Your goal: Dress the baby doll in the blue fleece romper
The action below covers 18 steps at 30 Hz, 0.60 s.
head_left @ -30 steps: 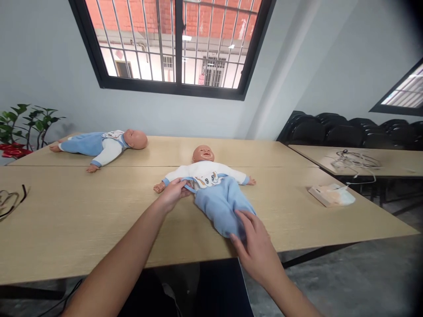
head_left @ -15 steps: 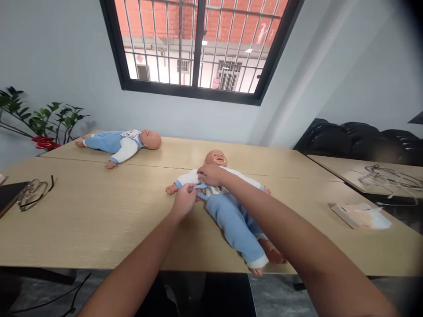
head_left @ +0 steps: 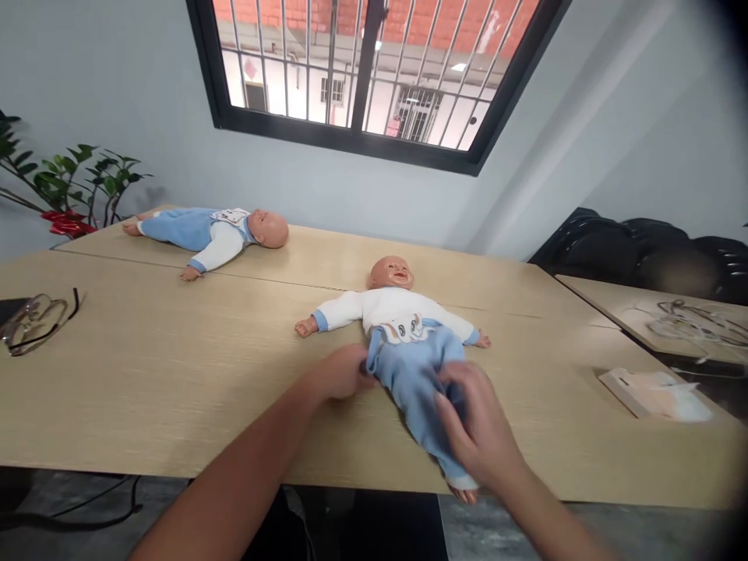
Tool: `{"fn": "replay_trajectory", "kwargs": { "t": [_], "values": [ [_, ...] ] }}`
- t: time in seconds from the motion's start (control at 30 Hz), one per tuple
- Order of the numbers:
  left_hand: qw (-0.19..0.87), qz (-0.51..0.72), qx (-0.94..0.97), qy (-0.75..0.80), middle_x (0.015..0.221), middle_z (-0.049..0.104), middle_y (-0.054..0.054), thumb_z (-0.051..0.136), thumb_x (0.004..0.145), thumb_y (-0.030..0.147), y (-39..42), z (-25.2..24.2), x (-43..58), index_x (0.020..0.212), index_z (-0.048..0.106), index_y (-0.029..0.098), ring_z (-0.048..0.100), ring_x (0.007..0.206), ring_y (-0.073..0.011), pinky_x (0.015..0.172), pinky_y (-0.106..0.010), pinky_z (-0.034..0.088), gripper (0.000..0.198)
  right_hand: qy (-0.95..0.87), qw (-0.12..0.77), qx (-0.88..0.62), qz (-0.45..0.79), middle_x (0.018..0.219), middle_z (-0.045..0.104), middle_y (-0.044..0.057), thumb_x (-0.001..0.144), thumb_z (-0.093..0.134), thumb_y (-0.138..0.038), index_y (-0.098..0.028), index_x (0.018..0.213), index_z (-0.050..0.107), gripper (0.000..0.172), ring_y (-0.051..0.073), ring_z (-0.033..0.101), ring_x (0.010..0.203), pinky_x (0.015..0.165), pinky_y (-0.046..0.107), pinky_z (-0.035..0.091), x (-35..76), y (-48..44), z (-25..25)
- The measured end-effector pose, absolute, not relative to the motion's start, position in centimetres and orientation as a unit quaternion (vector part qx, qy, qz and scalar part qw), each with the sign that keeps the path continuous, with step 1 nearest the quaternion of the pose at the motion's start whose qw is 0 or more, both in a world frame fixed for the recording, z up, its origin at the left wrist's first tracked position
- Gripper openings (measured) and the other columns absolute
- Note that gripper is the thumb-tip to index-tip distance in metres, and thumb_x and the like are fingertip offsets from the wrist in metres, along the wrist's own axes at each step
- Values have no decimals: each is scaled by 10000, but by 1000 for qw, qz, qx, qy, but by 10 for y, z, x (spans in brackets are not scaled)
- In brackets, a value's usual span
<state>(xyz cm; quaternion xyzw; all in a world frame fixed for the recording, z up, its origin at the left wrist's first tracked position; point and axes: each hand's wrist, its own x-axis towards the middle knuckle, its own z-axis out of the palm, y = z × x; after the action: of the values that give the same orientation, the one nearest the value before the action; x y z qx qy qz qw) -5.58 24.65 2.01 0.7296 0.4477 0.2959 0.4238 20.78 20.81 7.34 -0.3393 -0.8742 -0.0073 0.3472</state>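
Note:
A baby doll [head_left: 391, 308] lies on its back on the table, head toward the window, in a white top and blue trousers [head_left: 414, 382]. My left hand [head_left: 344, 372] is at the side of the waist, its fingers curled at the edge of the blue cloth and partly hidden, beside a loose blue strap [head_left: 372, 351]. Over the trouser legs is my right hand [head_left: 479, 425], blurred, thumb and fingers apart with nothing seen between them. It covers one of the doll's legs.
A second doll [head_left: 216, 234] in similar clothes lies at the back left, near a leafy plant [head_left: 75, 179]. Eyeglasses [head_left: 40, 323] rest at the left. At the right are a tissue pack [head_left: 654, 393], cables [head_left: 701, 323] on another table, and black chairs [head_left: 631, 245].
My right hand has left the doll's chest and moved down and right over the trousers. My left hand has shifted slightly down and right to the waist. The view has tilted a little.

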Motion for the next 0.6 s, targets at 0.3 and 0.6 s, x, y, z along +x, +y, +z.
{"fn": "replay_trajectory", "kwargs": {
  "t": [0.3, 0.6],
  "values": [
    [381, 431, 656, 488, 1335, 717, -65, 571, 935, 317, 253, 15, -55, 1273, 692, 227, 640, 1253, -319, 1113, -423, 481, 370, -786, 429, -416, -158, 951, 614, 94, 954, 666, -344, -160, 1039, 573, 223, 231, 609, 881, 812, 377, 495, 268, 121, -36],
    [391, 452, 648, 472, 1244, 740, -91, 616, 920, 364, 261, 1, -54, 1281, 688, 216, 683, 1154, -300, 1024, -410, 526, 397, -778, 321, -507, -187, 1178, 634, 197, 968, 602, -450, -131, 1278, 598, 445, 342, 614, 1026, 863, 491, 519, 244, 133, -29]
  ]
}}
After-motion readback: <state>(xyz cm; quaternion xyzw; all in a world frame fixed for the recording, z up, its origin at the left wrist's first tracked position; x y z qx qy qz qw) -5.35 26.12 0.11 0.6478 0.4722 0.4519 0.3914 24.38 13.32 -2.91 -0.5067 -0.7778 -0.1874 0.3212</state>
